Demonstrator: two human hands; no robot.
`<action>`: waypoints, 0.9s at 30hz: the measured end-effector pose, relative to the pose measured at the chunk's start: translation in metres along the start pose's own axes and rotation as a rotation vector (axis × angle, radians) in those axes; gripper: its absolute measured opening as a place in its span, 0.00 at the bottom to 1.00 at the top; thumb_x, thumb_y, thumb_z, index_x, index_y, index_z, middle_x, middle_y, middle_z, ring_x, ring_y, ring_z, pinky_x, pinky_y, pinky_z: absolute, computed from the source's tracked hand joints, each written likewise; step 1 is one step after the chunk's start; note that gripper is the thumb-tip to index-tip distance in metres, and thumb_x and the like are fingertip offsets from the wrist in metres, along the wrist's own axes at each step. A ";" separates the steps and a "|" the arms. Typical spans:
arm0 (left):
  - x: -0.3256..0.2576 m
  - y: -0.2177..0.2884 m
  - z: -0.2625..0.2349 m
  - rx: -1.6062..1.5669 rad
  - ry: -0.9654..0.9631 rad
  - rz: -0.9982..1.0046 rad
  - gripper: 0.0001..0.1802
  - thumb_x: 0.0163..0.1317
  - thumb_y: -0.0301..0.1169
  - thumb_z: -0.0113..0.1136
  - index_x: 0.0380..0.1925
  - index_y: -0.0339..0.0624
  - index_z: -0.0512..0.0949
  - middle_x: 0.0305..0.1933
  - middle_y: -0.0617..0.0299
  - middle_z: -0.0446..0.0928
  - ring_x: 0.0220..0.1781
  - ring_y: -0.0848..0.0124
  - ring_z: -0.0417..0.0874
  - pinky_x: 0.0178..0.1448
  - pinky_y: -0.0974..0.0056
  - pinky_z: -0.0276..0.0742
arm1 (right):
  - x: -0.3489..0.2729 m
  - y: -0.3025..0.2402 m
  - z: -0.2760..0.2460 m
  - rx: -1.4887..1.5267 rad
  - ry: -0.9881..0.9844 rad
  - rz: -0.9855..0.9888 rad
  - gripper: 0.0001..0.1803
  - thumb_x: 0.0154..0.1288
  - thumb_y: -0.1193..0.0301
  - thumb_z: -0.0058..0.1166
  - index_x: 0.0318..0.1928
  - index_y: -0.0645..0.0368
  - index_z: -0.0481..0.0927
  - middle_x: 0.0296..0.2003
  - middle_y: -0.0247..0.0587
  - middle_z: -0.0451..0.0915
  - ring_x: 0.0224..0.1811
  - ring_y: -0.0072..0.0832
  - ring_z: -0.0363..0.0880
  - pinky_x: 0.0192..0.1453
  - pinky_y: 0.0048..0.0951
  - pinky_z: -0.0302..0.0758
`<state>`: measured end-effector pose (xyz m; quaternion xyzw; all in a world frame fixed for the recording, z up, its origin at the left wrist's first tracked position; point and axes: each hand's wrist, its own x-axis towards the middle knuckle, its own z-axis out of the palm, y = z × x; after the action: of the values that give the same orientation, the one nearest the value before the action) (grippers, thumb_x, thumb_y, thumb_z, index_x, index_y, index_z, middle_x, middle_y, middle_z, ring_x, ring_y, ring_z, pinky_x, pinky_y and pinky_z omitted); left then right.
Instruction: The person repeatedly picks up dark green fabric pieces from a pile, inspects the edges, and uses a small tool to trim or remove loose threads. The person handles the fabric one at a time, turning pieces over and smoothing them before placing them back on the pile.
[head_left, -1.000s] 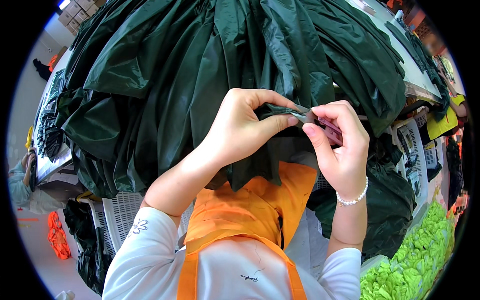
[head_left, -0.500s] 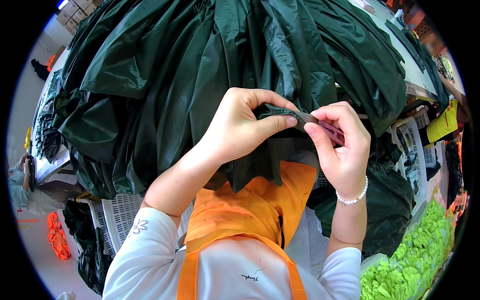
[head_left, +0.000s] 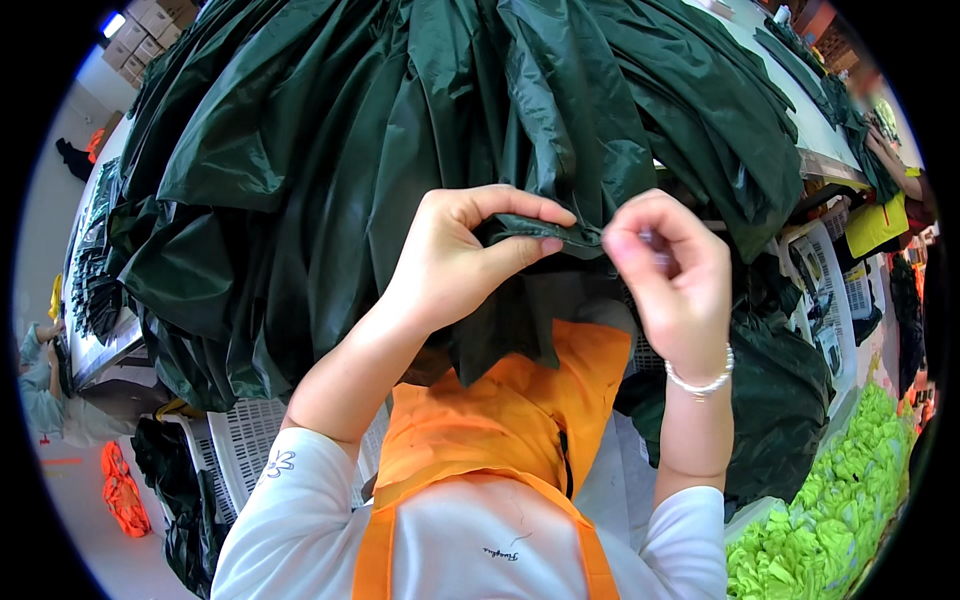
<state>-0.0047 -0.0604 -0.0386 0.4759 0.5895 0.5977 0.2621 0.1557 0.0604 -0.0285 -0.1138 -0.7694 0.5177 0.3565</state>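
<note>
Dark green, shiny fabric (head_left: 330,200) hangs in many folds in front of me. My left hand (head_left: 465,245) pinches a hemmed edge of it between thumb and forefinger, with the edge running to the right. Close to that edge, just right of the left fingertips, is my right hand (head_left: 665,270), curled and smeared by motion. Part of the pinkish thread snips (head_left: 657,248) shows blurred inside its fingers; the blades are hidden. Whether the right fingertips also touch the fabric, I cannot tell.
An orange apron (head_left: 480,420) covers my lap. White slatted baskets (head_left: 250,430) stand below the fabric at left, and another crate (head_left: 825,290) at right. Bright yellow-green fabric (head_left: 820,510) is heaped at lower right. Other people's arms (head_left: 895,165) show at the far edges.
The snips' blade, seen at the fabric edge before, is out of sight now. My right hand has turned and closed more, moving slightly left. The left hand has shifted a little left, still pinching.
</note>
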 end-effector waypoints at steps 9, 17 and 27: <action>-0.003 -0.005 0.010 0.523 0.039 0.400 0.28 0.41 0.26 0.74 0.48 0.48 0.84 0.20 0.67 0.68 0.25 0.72 0.68 0.40 0.66 0.63 | -0.031 0.012 -0.019 0.271 -0.015 -0.002 0.07 0.71 0.71 0.51 0.36 0.61 0.71 0.36 0.39 0.76 0.25 0.10 0.58 0.28 0.13 0.57; 0.010 0.004 0.010 0.705 -0.031 0.745 0.22 0.42 0.34 0.74 0.42 0.51 0.85 0.17 0.72 0.63 0.22 0.71 0.65 0.39 0.64 0.56 | -0.016 -0.002 -0.012 0.292 0.087 0.026 0.06 0.73 0.71 0.48 0.39 0.60 0.71 0.26 0.38 0.79 0.18 0.08 0.58 0.21 0.11 0.55; 0.026 0.002 0.003 0.139 -0.071 0.201 0.06 0.57 0.27 0.65 0.27 0.34 0.80 0.21 0.67 0.69 0.28 0.78 0.69 0.34 0.68 0.62 | -0.033 0.000 -0.042 0.263 -0.482 0.070 0.10 0.66 0.68 0.59 0.36 0.62 0.75 0.26 0.32 0.82 0.20 0.12 0.70 0.24 0.13 0.60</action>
<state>-0.0124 -0.0367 -0.0304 0.5705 0.5694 0.5612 0.1881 0.2073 0.0720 -0.0342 0.0333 -0.7539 0.6371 0.1567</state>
